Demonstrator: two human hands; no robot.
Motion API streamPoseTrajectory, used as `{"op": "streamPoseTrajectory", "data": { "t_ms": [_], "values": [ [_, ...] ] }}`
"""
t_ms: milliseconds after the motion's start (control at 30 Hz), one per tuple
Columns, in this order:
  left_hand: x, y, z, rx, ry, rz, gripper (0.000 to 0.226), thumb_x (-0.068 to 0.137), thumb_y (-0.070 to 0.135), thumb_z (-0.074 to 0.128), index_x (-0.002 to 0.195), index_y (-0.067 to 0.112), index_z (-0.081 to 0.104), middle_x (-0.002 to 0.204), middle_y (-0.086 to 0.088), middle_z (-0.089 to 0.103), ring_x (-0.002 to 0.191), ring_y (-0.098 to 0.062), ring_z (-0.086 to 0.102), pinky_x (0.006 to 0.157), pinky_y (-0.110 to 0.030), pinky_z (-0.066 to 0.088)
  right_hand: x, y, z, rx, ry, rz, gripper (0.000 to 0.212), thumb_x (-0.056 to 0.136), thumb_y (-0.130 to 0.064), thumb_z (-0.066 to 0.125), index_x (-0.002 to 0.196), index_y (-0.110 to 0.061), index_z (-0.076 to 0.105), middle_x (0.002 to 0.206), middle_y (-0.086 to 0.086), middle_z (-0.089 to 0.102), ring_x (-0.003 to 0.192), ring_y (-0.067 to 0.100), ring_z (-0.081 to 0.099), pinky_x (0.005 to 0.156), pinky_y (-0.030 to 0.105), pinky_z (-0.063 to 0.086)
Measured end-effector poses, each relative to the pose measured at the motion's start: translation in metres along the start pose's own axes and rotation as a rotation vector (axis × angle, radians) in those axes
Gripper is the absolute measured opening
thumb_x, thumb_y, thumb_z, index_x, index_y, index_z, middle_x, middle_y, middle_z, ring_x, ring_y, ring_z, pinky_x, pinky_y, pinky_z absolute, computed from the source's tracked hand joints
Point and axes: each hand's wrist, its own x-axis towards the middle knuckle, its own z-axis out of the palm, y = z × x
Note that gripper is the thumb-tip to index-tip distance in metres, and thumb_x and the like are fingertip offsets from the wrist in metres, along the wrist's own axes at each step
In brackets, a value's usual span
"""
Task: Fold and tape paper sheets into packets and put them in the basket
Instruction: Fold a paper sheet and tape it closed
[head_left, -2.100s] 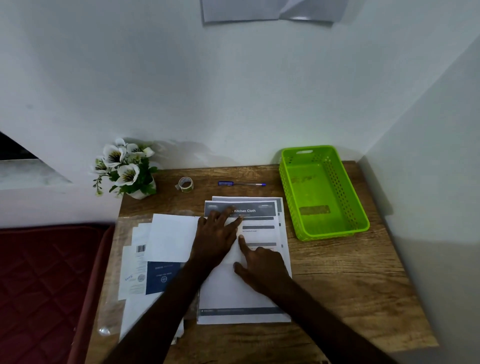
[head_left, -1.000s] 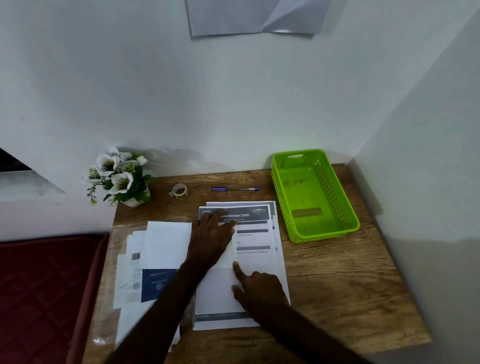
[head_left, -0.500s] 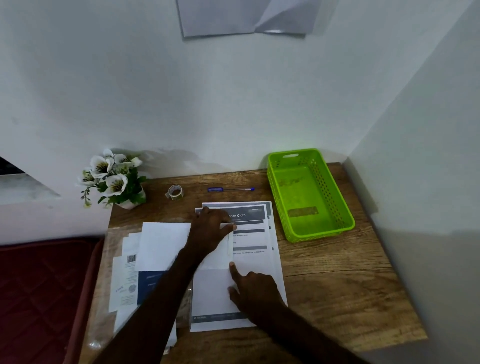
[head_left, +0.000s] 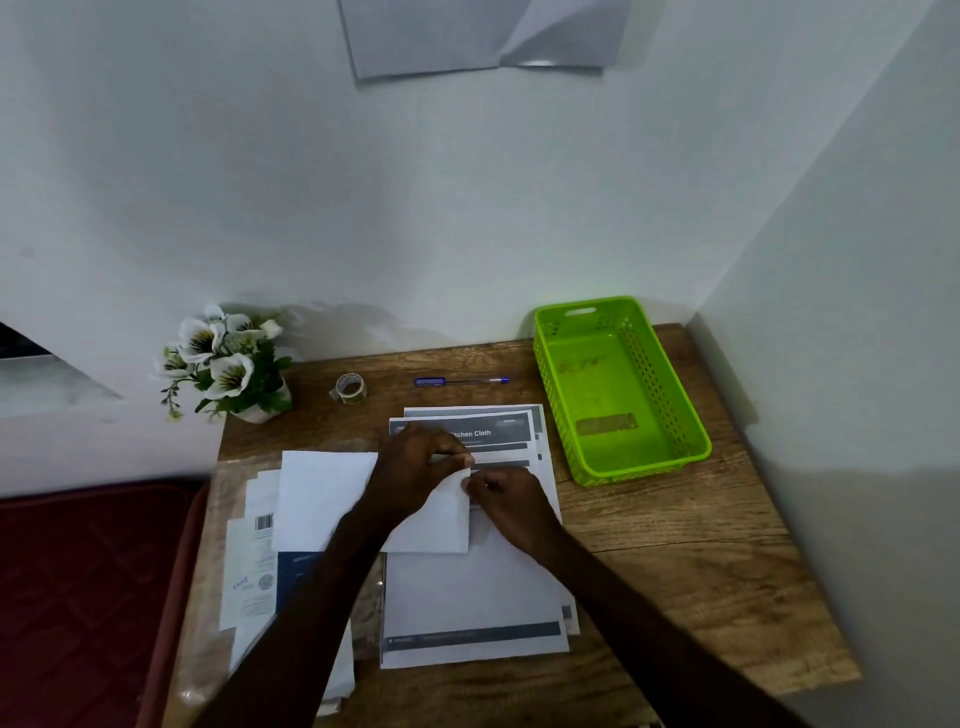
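Observation:
A small folded white paper (head_left: 439, 522) lies on a stack of printed sheets (head_left: 478, 597) in the middle of the wooden table (head_left: 675, 561). My left hand (head_left: 415, 467) pinches the folded paper's top right corner. My right hand (head_left: 511, 501) holds its right edge just below, fingertips touching the paper. An empty green basket (head_left: 680, 395) stands at the back right of the table. A roll of clear tape (head_left: 349, 387) sits at the back, left of centre.
A blue pen (head_left: 460, 381) lies behind the sheets. A pot of white flowers (head_left: 228, 364) stands at the back left corner. More papers and a blank white sheet (head_left: 322, 499) lie to the left. Walls close the back and right sides. A red mattress (head_left: 88, 597) lies left of the table.
My right hand moved up from the lower sheet to the folded paper's right edge. My left hand went from pressing flat to pinching the paper's corner. The camera shifted slightly.

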Motion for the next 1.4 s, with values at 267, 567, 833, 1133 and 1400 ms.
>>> {"op": "streamPoseTrajectory", "data": {
  "t_ms": [267,567,833,1133,1400],
  "values": [
    [0.003,0.02,-0.02,0.073,0.048,0.016,0.018,0.097,0.036,0.067,0.1,0.022,0.078,0.1,0.009,0.074,0.09,-0.003,0.063,0.081,-0.024,0.05,-0.017,0.007,0.001,0.202,-0.102,-0.023,0.043,0.096,-0.031,0.068,0.054,-0.024,0.059,0.055,-0.005,0.053,0.054,0.007,0.048,0.058,0.018,0.039],
    [0.028,0.068,-0.063,-0.21,0.358,-0.243,0.019,0.095,0.034,0.069,0.088,0.019,0.079,0.084,0.003,0.075,0.078,-0.011,0.067,0.073,-0.028,0.049,-0.016,-0.035,-0.05,0.512,0.179,-0.09,0.015,0.093,-0.016,0.072,0.086,-0.004,0.077,0.056,-0.01,0.058,0.049,0.003,0.048,0.049,0.018,0.039],
    [0.024,0.023,-0.01,-0.66,0.576,-0.679,0.013,0.097,0.03,0.068,0.101,0.019,0.072,0.099,-0.001,0.071,0.087,-0.012,0.063,0.075,-0.029,0.052,0.054,-0.027,-0.027,0.112,0.429,-0.064,0.023,0.09,-0.026,0.064,0.074,-0.014,0.074,0.07,0.003,0.071,0.066,0.014,0.064,0.063,0.031,0.048],
    [0.004,0.002,0.038,-0.022,0.635,-0.713,0.028,0.1,0.033,0.062,0.111,0.008,0.068,0.102,-0.011,0.073,0.093,-0.028,0.069,0.082,-0.035,0.051,0.073,0.02,0.007,-0.399,0.462,-0.214,0.011,0.093,-0.015,0.064,0.092,-0.009,0.072,0.096,0.01,0.068,0.081,0.029,0.067,0.068,0.034,0.051],
    [0.003,-0.002,0.036,0.04,0.624,-0.682,0.033,0.096,0.034,0.068,0.118,0.01,0.062,0.11,-0.011,0.071,0.101,-0.03,0.067,0.085,-0.034,0.046,0.072,0.021,0.008,-0.654,0.426,-0.537,0.035,0.077,-0.003,0.077,0.11,-0.014,0.077,0.119,0.012,0.072,0.101,0.031,0.07,0.066,0.036,0.06]
  ]
}}
